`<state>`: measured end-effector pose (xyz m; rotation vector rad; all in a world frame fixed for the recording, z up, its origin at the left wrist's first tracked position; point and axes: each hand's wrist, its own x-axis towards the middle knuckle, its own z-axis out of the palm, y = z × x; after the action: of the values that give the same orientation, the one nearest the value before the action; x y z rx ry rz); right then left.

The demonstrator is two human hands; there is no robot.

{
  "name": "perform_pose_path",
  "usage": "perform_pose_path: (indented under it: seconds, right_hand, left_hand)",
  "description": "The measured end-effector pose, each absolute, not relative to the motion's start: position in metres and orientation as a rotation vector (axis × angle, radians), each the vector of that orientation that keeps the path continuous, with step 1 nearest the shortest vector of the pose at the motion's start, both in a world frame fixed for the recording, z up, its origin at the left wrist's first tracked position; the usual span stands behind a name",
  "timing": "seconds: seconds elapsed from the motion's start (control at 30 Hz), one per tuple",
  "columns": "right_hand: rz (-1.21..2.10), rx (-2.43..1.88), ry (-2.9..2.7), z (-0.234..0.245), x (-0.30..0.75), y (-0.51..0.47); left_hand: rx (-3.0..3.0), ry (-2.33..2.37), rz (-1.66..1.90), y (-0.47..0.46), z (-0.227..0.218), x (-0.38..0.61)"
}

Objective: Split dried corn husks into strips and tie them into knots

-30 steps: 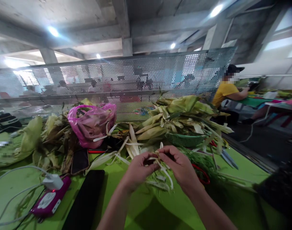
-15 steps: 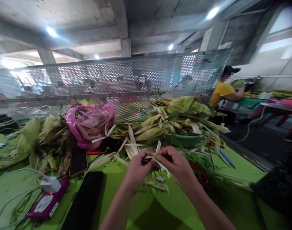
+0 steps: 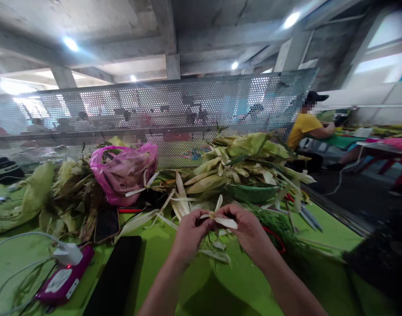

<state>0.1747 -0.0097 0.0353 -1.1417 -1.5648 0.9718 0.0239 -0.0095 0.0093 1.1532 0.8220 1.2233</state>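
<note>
Husk strips [image 3: 226, 223] have spread between left hand [image 3: 191, 230] and right hand [image 3: 247, 226].

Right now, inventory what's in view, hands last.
Table: 1, green, foreground
Husk piece: 1, cream, lower centre
Basket: 1, green, right of centre
Right husk heap: 1, green and tan, over basket
Bag: 1, pink, left of centre
Left husk heap: 1, green and brown, left of bag
Phone: 1, dark, before bag
Slab: 1, black, nearer than phone
Power strip: 1, purple, near left
Plug: 1, white, on power strip
Loop: 1, red, lower right
Blades: count unclear, silver, table's right
Screen: 1, grey, behind table
Lights: several, white, overhead
Co-worker: 1, yellow top, far right
Left hand: 1, bare, pinching husk piece
Right hand: 1, bare, at husk piece, grip hidden
</note>
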Motion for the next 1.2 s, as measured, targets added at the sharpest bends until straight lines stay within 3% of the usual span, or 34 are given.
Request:
perform_pose_path:
  seconds: [0.3,0.53,1.0,1.2]
  right_hand:
    - [0.572,-1.077,-1.798,0.031,0.177,-0.009]
    - [0.507,-1.147,-1.805,0.027,0.183,-0.005]
    - [0.938,-1.108,-1.566,0.031,0.168,-0.012]
    - [0.761,-1.137,-1.614,0.028,0.169,-0.013]
  left_hand:
    - [1.155,0.810,1.269,-0.009,0.007,0.029]
    - [1.281,0.878,1.283,-0.012,0.005,0.033]
    - [1.025,0.926,1.450,-0.016,0.009,0.032]
    - [1.102,0.913,1.329,-0.015,0.011,0.030]
